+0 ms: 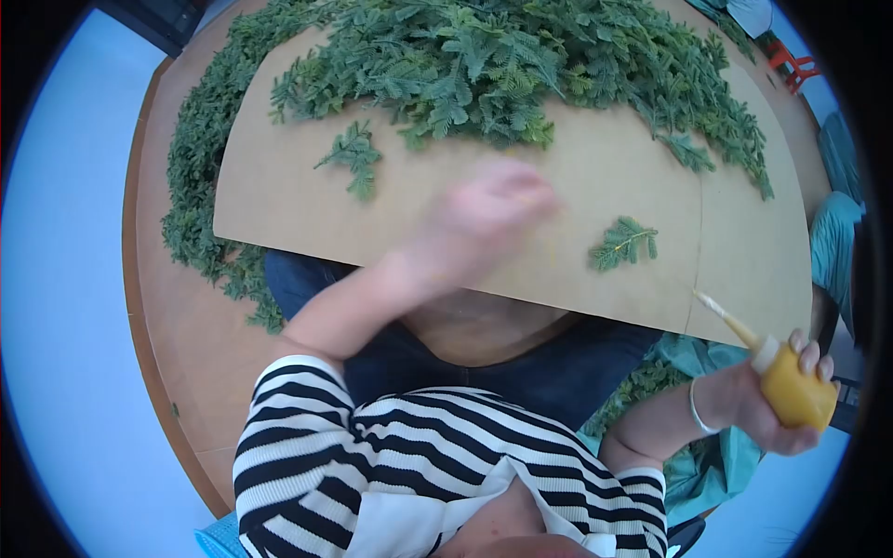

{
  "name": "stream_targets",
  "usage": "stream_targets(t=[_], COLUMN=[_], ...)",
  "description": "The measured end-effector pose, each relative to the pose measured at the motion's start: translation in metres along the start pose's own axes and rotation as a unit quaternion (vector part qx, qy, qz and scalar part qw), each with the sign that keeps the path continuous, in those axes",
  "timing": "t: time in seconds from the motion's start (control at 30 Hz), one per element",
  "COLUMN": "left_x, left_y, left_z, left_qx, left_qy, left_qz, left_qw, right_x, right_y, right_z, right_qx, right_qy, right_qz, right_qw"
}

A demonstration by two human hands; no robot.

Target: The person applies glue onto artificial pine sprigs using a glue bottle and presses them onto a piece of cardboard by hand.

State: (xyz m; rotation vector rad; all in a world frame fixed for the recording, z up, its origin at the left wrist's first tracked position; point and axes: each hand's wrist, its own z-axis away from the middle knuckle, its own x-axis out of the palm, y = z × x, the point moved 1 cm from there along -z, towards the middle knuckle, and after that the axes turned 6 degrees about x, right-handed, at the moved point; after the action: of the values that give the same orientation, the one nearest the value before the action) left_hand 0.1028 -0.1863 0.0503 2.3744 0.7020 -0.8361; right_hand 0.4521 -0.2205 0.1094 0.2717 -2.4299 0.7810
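My right hand [767, 409] is wrapped round a yellow squeeze bottle [798, 386] with a long tapered nozzle, which looks like a glue bottle. Its pale tip points up and left over the right edge of the board. Above the middle of the board is my left hand [498, 205], smeared by motion, so its fingers do not show clearly. One green fern-like artificial sprig [623, 244] lies on the board between my two hands. Another loose sprig [355, 160] lies to the left of my left hand.
A large heap of green sprigs [465, 70] covers the far side of the brown board [279, 200]. More greenery [200, 158] hangs down the left. Greenery in a teal bag [726, 465] sits by my right side. A red stool [793, 67] stands far right, near another person's teal-covered leg [834, 232].
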Motion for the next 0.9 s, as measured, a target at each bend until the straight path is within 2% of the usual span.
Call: stream_targets(t=[0.03,0.1,0.17,0.2,0.27,0.3,0.37,0.4,0.43,0.5,0.57,0.63,0.67,0.73,0.77,0.83,0.87,0.9], left_x=[-0.029,-0.076,-0.104,-0.105,-0.106,-0.106,-0.098,-0.092,-0.089,-0.082,-0.049,-0.004,0.006,0.02,0.008,-0.032,-0.039,-0.047], left_y=[-0.018,-0.065,-0.104,-0.108,-0.114,-0.116,-0.108,-0.104,-0.085,-0.038,-0.006,0.009,0.014,0.023,0.027,0.03,0.022,0.009], left_z=[0.007,0.034,0.077,0.091,0.113,0.119,0.112,0.109,0.091,0.058,0.042,0.042,0.047,0.055,0.051,0.048,0.046,0.035], left_qx=[0.008,-0.144,-0.321,-0.32,-0.45,-0.449,-0.379,-0.388,-0.388,-0.379,-0.399,-0.413,-0.412,-0.493,-0.493,-0.539,-0.541,-0.322], left_qy=[0.028,0.054,0.094,0.094,-0.035,-0.031,0.085,0.184,0.188,0.247,0.23,0.198,0.195,0.089,0.087,-0.078,-0.081,-0.073], left_qz=[-0.073,-0.194,-0.104,-0.109,0.011,0.009,-0.055,0.058,0.066,0.226,0.383,0.461,0.466,0.502,0.504,0.37,0.37,0.204], left_qw=[0.997,0.969,0.937,0.937,0.892,0.893,0.92,0.901,0.9,0.863,0.801,0.76,0.758,0.705,0.704,0.753,0.751,0.922], right_x=[-0.002,-0.001,0.007,0.016,0.035,0.044,0.053,0.056,0.058,0.061,0.063,0.072,0.077,0.072,0.07,0.058,0.053,0.052], right_y=[-0.003,-0.006,-0.002,0.008,0.023,0.029,0.028,0.023,0.019,0.012,0.006,0.013,0.017,0.019,0.02,0.015,0.014,0.015], right_z=[0.001,0.009,0.023,0.03,0.04,0.044,0.043,0.042,0.041,0.038,0.035,0.039,0.043,0.044,0.044,0.037,0.036,0.037], right_qx=[-0.002,0.007,0.023,0.052,0.077,0.093,0.105,0.092,0.079,0.073,0.067,0.083,0.084,0.087,0.093,0.098,0.098,0.099], right_qy=[-0.008,-0.023,-0.028,-0.046,-0.069,-0.086,-0.109,-0.137,-0.166,-0.17,-0.176,-0.178,-0.166,-0.165,-0.164,-0.147,-0.13,-0.126], right_qz=[0.003,-0.017,-0.042,-0.071,-0.106,-0.106,-0.1,-0.094,-0.087,-0.091,-0.09,-0.105,-0.085,-0.083,-0.086,-0.084,-0.087,-0.086], right_qw=[1.0,1.0,0.998,0.995,0.989,0.986,0.983,0.982,0.979,0.978,0.978,0.975,0.979,0.979,0.978,0.981,0.983,0.983])
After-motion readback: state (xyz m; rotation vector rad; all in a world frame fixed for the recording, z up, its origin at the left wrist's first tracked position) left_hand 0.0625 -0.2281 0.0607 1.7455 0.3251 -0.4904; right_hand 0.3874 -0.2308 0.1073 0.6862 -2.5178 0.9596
